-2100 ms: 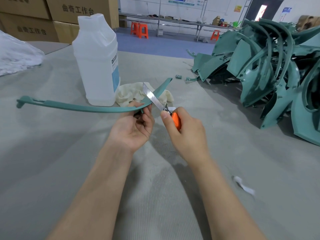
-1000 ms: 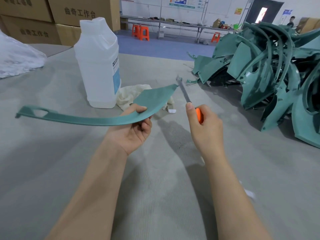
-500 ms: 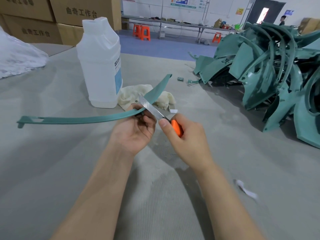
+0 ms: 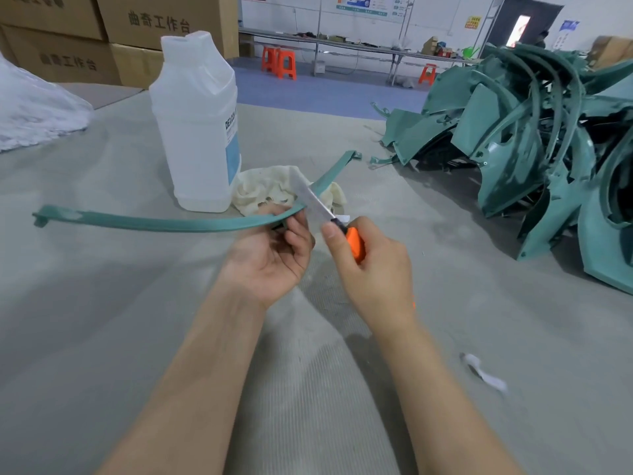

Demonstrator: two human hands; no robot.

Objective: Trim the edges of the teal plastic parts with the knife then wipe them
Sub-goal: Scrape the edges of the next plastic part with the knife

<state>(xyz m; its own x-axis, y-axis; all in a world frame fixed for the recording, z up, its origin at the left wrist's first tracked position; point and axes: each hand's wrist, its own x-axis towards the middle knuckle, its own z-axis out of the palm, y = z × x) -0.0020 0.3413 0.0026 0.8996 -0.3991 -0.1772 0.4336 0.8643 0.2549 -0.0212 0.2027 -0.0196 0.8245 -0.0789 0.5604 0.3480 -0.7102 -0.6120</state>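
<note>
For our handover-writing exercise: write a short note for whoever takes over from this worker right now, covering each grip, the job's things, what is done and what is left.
Left grip holds the strip near its bend.
Right grip holds the knife by its orange handle, blade on the strip's edge close to the left grip.
Cloth lies on the table beside the bottle; pile of parts to the right.
Done: trimming begun; how far, cannot tell. No wiping shown.
Left: finish this edge, wipe the strip, then check the pile.
</note>
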